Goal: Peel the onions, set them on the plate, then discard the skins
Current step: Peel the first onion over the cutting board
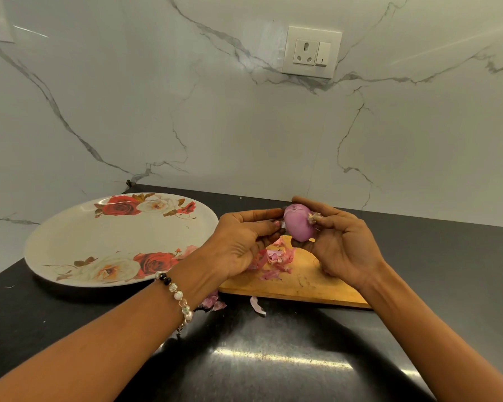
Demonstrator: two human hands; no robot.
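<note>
A purple onion [299, 224], largely peeled, is held at centre right of the frame between the left hand [244, 245] and the right hand [341, 250]. Loose skins [276, 261] are scattered below on a wooden board [302, 282]. A flowered plate [79, 245] is seen at left on the black counter [273, 358].

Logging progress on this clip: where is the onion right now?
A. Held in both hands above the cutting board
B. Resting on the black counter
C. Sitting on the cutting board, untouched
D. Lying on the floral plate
A: the onion is held between the left hand and right hand over the cutting board; the plate holds no onion.
</note>
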